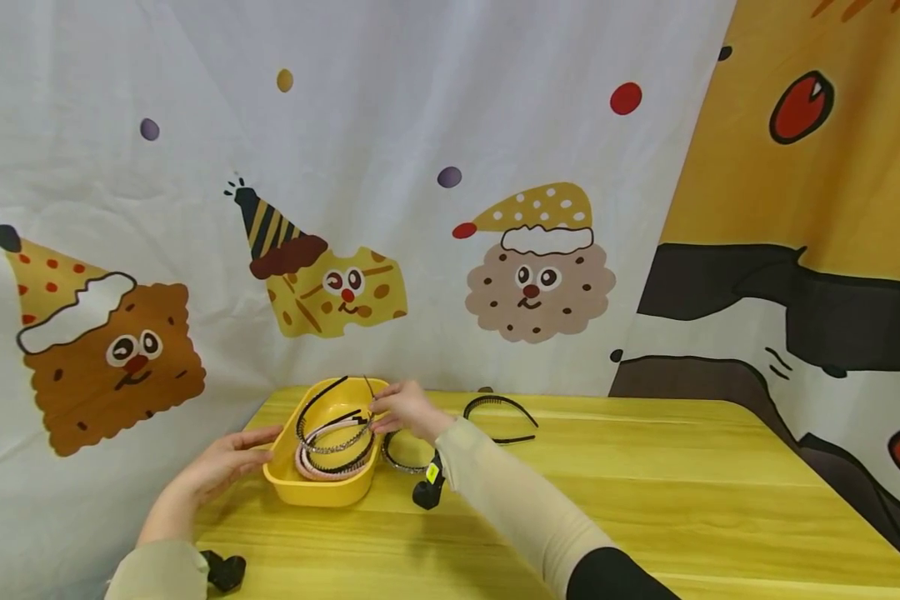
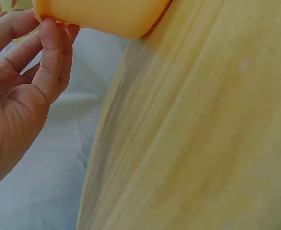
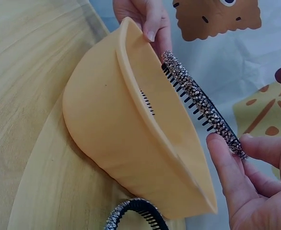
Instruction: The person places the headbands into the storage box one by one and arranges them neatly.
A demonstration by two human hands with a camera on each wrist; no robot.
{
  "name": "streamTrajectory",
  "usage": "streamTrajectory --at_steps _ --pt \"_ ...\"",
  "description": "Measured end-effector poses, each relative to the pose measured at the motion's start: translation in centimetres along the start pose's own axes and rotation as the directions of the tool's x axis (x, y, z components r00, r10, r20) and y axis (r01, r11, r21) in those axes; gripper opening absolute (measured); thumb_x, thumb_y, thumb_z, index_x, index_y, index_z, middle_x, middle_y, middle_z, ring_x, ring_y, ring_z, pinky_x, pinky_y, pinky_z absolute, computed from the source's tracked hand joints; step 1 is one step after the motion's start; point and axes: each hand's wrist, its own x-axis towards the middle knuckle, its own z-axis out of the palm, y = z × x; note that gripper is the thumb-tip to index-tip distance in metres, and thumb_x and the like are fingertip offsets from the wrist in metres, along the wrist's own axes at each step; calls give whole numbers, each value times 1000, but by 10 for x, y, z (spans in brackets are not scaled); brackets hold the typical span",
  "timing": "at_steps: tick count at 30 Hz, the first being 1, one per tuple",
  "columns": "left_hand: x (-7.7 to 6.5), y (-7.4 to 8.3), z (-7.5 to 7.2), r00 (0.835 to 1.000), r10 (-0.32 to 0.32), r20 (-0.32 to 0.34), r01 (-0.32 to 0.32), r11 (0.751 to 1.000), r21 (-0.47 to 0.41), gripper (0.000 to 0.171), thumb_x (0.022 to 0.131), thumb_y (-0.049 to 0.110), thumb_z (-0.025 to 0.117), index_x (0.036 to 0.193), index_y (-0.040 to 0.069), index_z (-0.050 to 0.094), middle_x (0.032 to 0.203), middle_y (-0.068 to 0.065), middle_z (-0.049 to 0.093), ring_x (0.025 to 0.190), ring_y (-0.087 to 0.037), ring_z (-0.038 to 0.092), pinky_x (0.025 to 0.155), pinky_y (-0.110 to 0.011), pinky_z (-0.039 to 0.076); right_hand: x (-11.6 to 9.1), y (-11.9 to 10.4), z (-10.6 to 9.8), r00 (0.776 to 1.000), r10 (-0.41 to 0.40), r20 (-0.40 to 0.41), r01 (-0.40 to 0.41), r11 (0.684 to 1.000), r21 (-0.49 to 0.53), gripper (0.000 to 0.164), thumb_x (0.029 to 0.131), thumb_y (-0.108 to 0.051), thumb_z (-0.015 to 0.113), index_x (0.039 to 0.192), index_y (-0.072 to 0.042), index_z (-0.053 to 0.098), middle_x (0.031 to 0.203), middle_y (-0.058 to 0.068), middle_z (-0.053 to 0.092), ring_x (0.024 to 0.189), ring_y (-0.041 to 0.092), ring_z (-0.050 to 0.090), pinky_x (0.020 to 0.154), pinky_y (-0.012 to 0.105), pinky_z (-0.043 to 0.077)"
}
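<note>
While my left hand point(image 1: 228, 462) seems to pinch the yellow bin point(image 1: 322, 493) by its rim, contact partly hidden, the glittery headband point(image 3: 199, 101) hangs over the opening, pinched by my right hand point(image 1: 407, 408). Snag risk, I judge: comb teeth catching the heaped headbands point(image 1: 333, 476) inside. Rightward, two loose headbands point(image 3: 114, 216) on the counter point(image 1: 645, 500).

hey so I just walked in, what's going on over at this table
A person is handling headbands. The right hand pinches a glittery headband over a yellow basin, while the left hand touches the basin's rim. Pink and black headbands already lie inside the basin, and loose headbands lie on the table to its right.
</note>
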Motion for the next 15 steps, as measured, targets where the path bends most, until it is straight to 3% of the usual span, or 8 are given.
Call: streamTrajectory --at_steps 6,11,15 --pt "1 -1 -1 1000 -7 9 7 1000 -12 59 99 9 53 147 -13 26 152 -31 21 134 -41 34 96 -23 45 4 4 5 1000 -2 -3 2 1000 -4 34 89 3 64 120 15 56 94 18 68 67 29 69 65 35 59" --pt "0 0 -1 1000 -3 23 3 1000 -18 59 100 10 53 147 -13 26 153 -30 21 135 -41 31 95 -21 44 3 5 8 1000 -1 -22 1 1000 -10 30 89 4 64 115 15 58 95 21 69 71 33 70 64 36 59" --pt "0 0 -1 999 7 32 -6 1000 -29 60 99 10 54 147 -13 25 153 -31 21 130 -27 43 93 -18 44 3 6 10 1000 3 -12 -3 1000 -27 28 90 3 63 115 15 58 103 27 66 72 33 70 66 36 58"
